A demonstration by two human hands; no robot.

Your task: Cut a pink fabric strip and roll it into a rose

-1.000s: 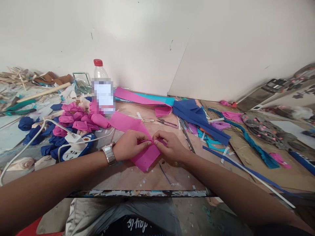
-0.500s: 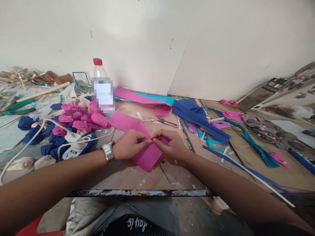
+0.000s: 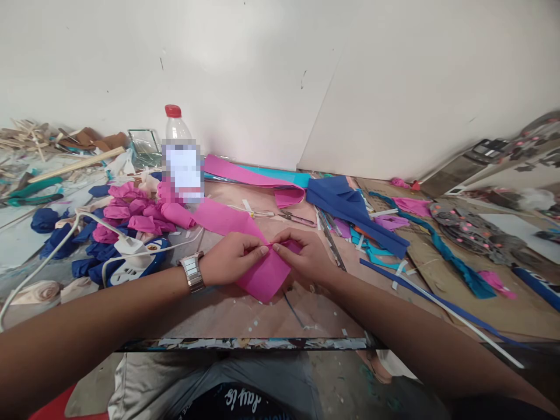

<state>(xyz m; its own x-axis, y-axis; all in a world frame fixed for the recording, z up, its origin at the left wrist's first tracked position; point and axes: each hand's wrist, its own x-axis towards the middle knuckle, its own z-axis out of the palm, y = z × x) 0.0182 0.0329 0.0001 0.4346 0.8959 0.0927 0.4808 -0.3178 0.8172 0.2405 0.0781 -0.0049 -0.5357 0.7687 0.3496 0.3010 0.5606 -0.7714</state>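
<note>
A long pink strip, which looks like crepe paper or thin fabric, is pinched between both hands above the table. My left hand, with a metal watch on its wrist, grips it between thumb and fingertips. Facing it, my right hand pinches the same spot, and the two sets of fingertips nearly meet. One flap hangs below the fingers toward the table's front. The other part runs back left to a pink roll. The fold inside the fingertips is mostly hidden.
At left lie pink rosettes, dark blue rosettes and a corded power strip. A red-capped bottle stands behind. Scissors, blue strips and a white stick lie toward the right.
The fingers have shifted slightly at the pinch, and the lower pink flap has turned a little. Everything else on the table stays where it was.
</note>
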